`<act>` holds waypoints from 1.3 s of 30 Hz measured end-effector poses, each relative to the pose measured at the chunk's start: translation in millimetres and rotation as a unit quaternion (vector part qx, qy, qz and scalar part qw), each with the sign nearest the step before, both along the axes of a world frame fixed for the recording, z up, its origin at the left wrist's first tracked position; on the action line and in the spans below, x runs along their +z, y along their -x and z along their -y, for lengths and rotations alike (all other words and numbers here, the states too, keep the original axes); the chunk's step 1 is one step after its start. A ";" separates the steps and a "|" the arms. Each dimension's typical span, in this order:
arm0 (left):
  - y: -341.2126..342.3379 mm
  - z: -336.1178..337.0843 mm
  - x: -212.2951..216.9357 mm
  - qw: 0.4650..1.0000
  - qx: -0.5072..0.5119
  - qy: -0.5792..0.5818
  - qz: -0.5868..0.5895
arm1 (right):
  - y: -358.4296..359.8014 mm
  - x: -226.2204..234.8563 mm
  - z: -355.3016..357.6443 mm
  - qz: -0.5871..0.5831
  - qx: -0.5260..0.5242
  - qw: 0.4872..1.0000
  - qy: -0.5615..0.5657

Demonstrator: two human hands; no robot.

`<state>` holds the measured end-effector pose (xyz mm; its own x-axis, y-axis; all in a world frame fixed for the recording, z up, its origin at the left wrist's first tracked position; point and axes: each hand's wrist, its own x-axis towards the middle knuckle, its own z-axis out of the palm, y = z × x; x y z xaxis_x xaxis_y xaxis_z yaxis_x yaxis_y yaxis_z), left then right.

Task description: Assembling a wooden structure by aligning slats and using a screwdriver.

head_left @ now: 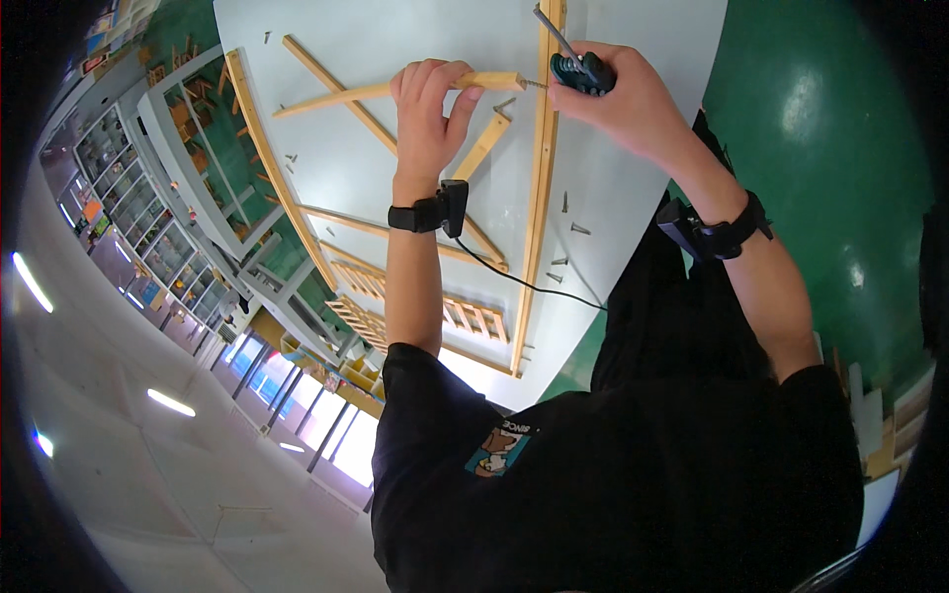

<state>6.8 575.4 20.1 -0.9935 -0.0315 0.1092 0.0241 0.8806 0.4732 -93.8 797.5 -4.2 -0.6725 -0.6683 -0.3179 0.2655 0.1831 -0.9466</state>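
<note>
The left hand (427, 114) is gripping a slat (386, 92) above the desk (633, 148) while the right hand (618, 94), closed on a screwdriver (578, 61), is driving a screw (535, 85) into its end — best kept in line, steady.

**Materials and Surface Finish**

Slat (395, 91): pale bare wood, matt, smooth-sawn. Long rail (540, 188) and ladder frame (415, 301): the same unfinished wood. Screwdriver (581, 69): dark plastic handle, bright metal shaft. Loose screws (578, 228): grey metal. Desk (633, 128): smooth, matt, pale grey. Floor (830, 148): glossy green.
</note>
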 end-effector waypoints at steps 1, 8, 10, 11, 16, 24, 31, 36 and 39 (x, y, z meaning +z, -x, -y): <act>0.5 -0.1 -0.1 1.000 -0.004 0.001 0.000 | 1.1 0.9 -0.2 -0.016 0.007 1.000 -0.006; -1.3 -3.7 -3.2 1.000 -0.021 0.005 -0.008 | 9.3 27.9 0.9 -0.144 0.036 0.987 -0.060; -1.5 -9.0 -0.5 1.000 -0.020 0.013 0.004 | 7.3 29.7 1.0 -0.157 0.038 0.985 -0.059; -2.0 -9.4 -1.3 1.000 -0.017 0.013 0.005 | 6.6 30.1 1.4 -0.170 0.039 0.983 -0.058; 0.3 -13.8 -1.8 0.999 -0.029 0.014 0.000 | 8.7 11.5 -9.6 -0.092 0.074 0.992 -0.045; 1.0 -15.2 -6.5 0.999 -0.035 0.005 -0.030 | -4.7 4.0 -18.7 0.082 0.008 0.995 0.062; -1.6 -19.9 -11.2 0.999 -0.043 0.004 -0.030 | -7.7 -2.9 -22.2 0.195 0.008 0.976 0.092; -3.8 -23.4 -10.4 0.998 -0.055 0.008 -0.003 | -20.4 -7.9 -18.2 0.117 -0.003 0.990 0.075; -6.2 -22.9 -11.5 0.998 -0.053 0.013 0.006 | -21.0 -11.9 -21.3 0.050 -0.005 0.997 0.050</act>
<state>13.0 598.3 8.7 -0.9924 0.0765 0.0963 0.1120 0.8858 0.4504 -72.8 818.8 -16.1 -0.6474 -0.6939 -0.3152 0.3602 0.0859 -0.9289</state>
